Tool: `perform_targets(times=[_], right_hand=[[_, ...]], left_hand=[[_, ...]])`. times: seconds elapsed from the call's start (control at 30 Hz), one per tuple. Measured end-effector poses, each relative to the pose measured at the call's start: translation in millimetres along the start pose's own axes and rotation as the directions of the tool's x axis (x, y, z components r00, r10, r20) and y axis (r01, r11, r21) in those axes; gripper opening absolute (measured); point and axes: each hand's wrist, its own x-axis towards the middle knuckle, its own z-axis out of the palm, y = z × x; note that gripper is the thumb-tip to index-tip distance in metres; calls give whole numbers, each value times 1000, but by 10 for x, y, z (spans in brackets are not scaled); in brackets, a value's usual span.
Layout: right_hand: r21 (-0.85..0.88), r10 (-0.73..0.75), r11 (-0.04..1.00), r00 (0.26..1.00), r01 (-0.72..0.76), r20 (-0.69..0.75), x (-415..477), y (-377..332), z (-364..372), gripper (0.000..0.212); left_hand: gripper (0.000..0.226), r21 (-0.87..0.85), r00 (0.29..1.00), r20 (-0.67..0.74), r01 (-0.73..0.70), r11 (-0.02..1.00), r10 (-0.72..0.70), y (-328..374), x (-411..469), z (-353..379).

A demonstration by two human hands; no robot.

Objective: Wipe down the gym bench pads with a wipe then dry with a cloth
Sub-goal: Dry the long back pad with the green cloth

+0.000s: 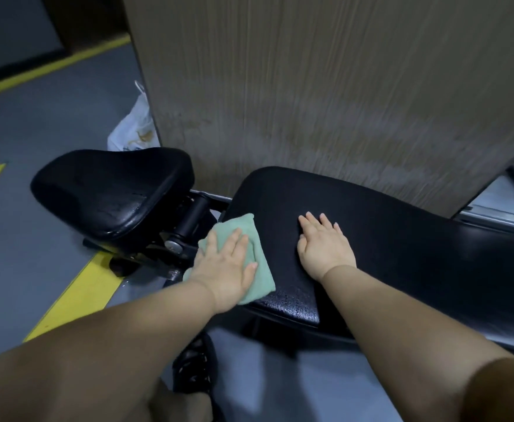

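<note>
A folded green cloth (pixel 243 254) is pressed flat under the left hand (pixel 225 263) at the near-left edge of the long bench pad (pixel 402 239) — its long axis angled away, slightly leftward. The right hand (pixel 325 242) is laid flat, fingers straight, on the pad.

Two black bench pads (pixel 112 187) (pixel 386 239), one green cloth (pixel 257 269), two hands (pixel 225 269) (pixel 325 248), one white bag (pixel 134 126), one sandal (pixel 193 370).

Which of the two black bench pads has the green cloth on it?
The long pad on the right: the left hand presses the green cloth flat on its end. The smaller rounded pad beside it is untouched.
</note>
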Motion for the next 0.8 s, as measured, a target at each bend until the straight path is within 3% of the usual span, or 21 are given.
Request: perform_targets(times=[0.17,0.33,0.43,0.5,0.57,0.67,0.73,0.8], right_hand=[[406,71,914,984,3,-166,-285,-38,-142,41],[486,97,874,977,7,-189,-518,-11,-312,37],[523,110,852,971,19,-214,-690,-73,-300,35],[523,90,851,967,50,-238,-792,-164,-265,35],[498,40,862,968,92,-247,-875,-280,-218,37],[444,-69,882,975,159,-212,-927,-458,-151,42],[393,-169,896,977,206,-126,-919,-574,-52,41],[171,-238,958,971,232,15,-910,-656,71,52]], left_hand=[[68,143,988,13,-152,978,152,364,-360,154],[68,168,968,32,-251,953,249,640,-436,253],[64,15,959,55,-280,960,279,590,-401,158],[50,-244,957,21,-275,930,289,517,-359,65],[34,-486,968,-108,-248,838,225,401,-321,0],[34,-525,960,-279,-172,833,22,192,-279,-35],[36,-543,959,-279,-112,832,-53,89,-260,-55],[41,-554,979,-198,-71,829,-49,31,-243,-59]])
